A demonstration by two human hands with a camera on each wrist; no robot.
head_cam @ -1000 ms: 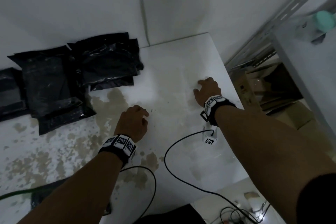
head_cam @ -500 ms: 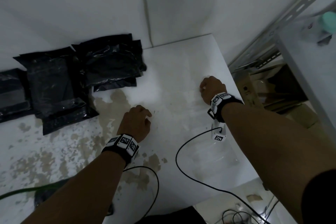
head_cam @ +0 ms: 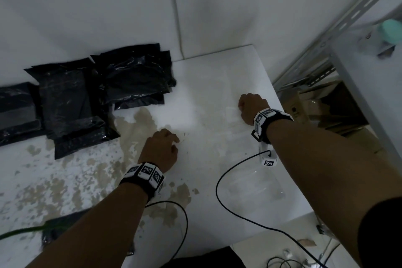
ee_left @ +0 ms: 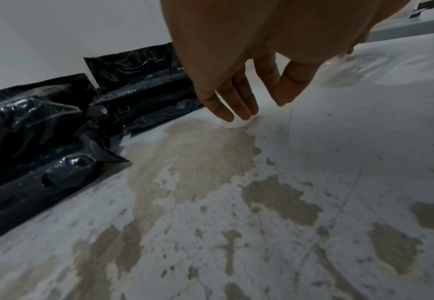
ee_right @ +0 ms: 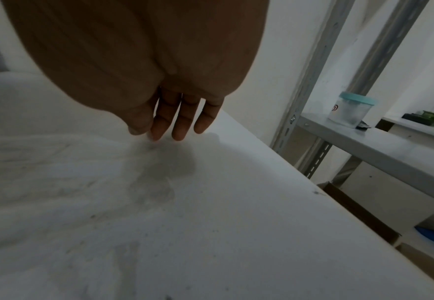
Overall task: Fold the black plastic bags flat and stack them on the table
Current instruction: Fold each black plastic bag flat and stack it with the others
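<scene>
Black plastic bags [head_cam: 97, 98] lying folded in overlapping piles at the counter's [head_cam: 217, 76] far left, against the wall. Left hand [head_cam: 162, 148] near them, to their right, fingers loose and extended, holding nothing. Right hand [head_cam: 252, 107] well apart by the right edge, fingertips down, also released. Left clearly the nearer; reach leftward and away.

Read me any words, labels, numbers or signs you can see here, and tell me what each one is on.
No readable words or numbers in any view.
Wristbands: black-and-white square marker patterns, not text.
White plug on the cable: the same kind of marker, no letters.
Clear jar with teal lid on the shelf: a small red and dark mark, too blurred to read.
Black bags: no print visible.
</scene>
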